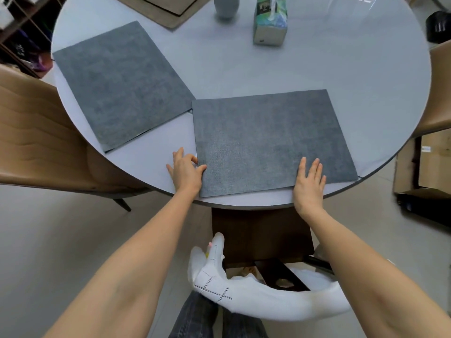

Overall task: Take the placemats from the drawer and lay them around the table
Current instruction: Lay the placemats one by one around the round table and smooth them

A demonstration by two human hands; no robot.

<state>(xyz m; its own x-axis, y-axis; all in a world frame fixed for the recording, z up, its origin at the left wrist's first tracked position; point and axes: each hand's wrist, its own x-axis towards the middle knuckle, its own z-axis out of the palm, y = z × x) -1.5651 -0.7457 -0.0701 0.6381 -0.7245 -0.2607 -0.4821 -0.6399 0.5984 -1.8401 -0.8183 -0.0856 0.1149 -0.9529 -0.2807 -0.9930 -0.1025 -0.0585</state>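
A grey woven placemat [271, 140] lies flat at the near edge of the round pale table [341, 76]. My left hand [186, 170] pinches its near left corner, thumb on top. My right hand [309, 184] rests flat with straight fingers on its near right part. A second grey placemat [119, 84] lies at the table's left side, its corner just meeting the first one. At the far edge lie beige placemats [166, 11], partly out of view.
A grey vase [226, 7] and a green tissue box [270, 20] stand near the table's middle. Tan chairs stand at the left [36, 132] and right [439, 93]. Cardboard boxes [424, 164] sit on the floor at the right.
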